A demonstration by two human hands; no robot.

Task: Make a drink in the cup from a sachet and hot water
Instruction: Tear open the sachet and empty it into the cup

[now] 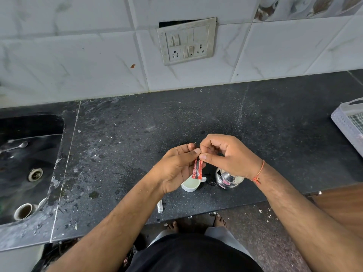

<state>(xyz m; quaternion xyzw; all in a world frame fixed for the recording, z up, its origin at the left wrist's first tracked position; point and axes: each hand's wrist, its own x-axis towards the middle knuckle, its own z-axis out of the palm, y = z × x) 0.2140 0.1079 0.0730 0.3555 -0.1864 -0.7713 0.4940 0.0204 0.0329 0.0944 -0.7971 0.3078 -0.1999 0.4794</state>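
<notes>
A slim red sachet (197,169) hangs upright above a small white cup (190,185) on the black counter. My left hand (176,169) pinches the sachet's top edge between thumb and fingers. My right hand (224,156) pinches the same top edge from the right, fingertips touching those of the left. The cup holds pale liquid and has a handle pointing right. A steel pot (228,179) with a shiny lid stands right of the cup, partly under my right wrist. A white spoon (160,206) lies on the counter below the cup.
A black sink (25,165) with a spoon and cups in it sits at the left. A white basket (349,122) stands at the right edge. A switch plate (186,41) is on the tiled wall. The counter's front edge runs just below the spoon.
</notes>
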